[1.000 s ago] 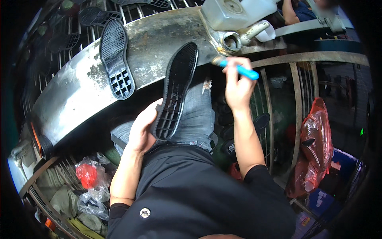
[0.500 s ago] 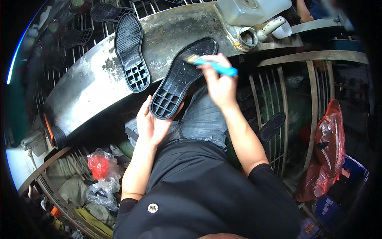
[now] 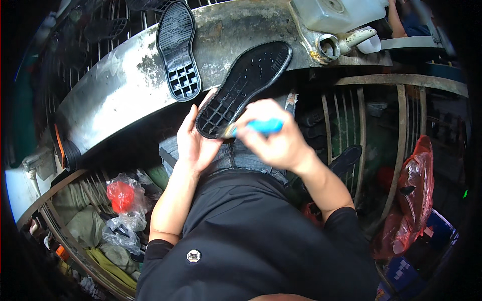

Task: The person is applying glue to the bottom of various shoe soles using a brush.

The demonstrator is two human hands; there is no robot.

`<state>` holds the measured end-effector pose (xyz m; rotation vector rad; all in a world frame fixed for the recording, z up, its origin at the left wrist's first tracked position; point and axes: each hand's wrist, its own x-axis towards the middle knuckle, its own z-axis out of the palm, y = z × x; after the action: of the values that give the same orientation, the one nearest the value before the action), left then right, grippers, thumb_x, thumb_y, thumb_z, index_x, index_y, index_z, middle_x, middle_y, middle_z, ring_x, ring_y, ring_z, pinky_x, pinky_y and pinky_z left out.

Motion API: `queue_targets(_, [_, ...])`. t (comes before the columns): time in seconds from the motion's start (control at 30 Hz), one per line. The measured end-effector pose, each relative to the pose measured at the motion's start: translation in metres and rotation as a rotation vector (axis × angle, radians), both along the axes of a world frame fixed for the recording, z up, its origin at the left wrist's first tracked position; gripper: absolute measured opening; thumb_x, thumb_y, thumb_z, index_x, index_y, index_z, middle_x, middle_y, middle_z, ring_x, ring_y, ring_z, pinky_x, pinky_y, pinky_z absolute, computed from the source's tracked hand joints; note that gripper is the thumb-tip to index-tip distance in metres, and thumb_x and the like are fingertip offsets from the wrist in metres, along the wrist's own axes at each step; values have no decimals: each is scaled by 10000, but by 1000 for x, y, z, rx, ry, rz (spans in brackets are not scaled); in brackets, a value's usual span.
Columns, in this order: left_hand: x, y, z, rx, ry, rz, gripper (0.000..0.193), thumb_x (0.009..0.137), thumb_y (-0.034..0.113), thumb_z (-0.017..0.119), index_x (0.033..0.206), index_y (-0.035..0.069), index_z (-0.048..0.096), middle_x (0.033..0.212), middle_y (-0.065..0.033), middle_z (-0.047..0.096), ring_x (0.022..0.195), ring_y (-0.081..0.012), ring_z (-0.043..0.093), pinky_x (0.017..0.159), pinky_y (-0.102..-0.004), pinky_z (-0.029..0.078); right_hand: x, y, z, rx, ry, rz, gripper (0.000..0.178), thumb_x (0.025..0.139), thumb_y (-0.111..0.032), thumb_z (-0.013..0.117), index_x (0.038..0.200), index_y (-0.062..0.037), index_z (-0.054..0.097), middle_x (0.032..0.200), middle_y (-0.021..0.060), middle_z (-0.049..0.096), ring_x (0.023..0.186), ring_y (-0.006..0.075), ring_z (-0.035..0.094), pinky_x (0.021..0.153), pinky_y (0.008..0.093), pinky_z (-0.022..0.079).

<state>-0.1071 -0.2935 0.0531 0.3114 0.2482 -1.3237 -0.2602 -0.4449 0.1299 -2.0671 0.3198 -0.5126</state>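
A black shoe sole [image 3: 244,83], its inner side up, leans with its toe over the metal bench edge. My left hand [image 3: 197,142] holds its heel from below, and the fingers behind it are partly hidden. In my right hand [image 3: 273,133] is a paintbrush [image 3: 264,126] with a blue handle, blurred by motion. The bristles touch the rim of the heel, next to its grid of square hollows. A second black shoe sole [image 3: 177,50] lies on the bench just left of the one I hold.
The curved metal bench [image 3: 120,85] bears a translucent plastic container [image 3: 334,15] and a metal pipe fitting [image 3: 329,46] at the right. Further soles lie on bars at the far left. Metal racks [image 3: 401,120] stand right, with a red plastic bag [image 3: 415,185]; clear bags [image 3: 123,226] lie lower left.
My right hand has brought the brush from the forefoot of the sole down to the heel rim. The view has shifted slightly; my left hand still holds the heel.
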Motion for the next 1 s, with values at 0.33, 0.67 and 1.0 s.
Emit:
queue_targets(0.33, [-3,-1,13,74,-391,-38,649,1184,414,412,1678,-7,387,1655,-176,524,1498,-280,545,1285,-447,394,-10,-100,-12,-56,226,-378,267,1082,-281,694,1012,-24,701,813,154,728,783,317,753,747,410,565])
queue_targets(0.67, [-1,-1,22,44,-424,-102,681,1182,443,408,1674,-26,382,1692,-170,479,1511,-284,527,1294,-447,383,-3,-123,-19,-420,-2,-642,191,1059,-221,726,1012,-37,713,911,159,769,869,400,750,786,468,580])
queue_targets(1.0, [-5,-3,24,113,-393,-80,717,1169,531,369,1720,73,333,1727,-177,429,1561,-340,470,1270,-571,393,-33,-105,-47,-168,-104,-935,231,1114,-221,656,1046,-2,687,782,106,738,728,188,736,701,350,559])
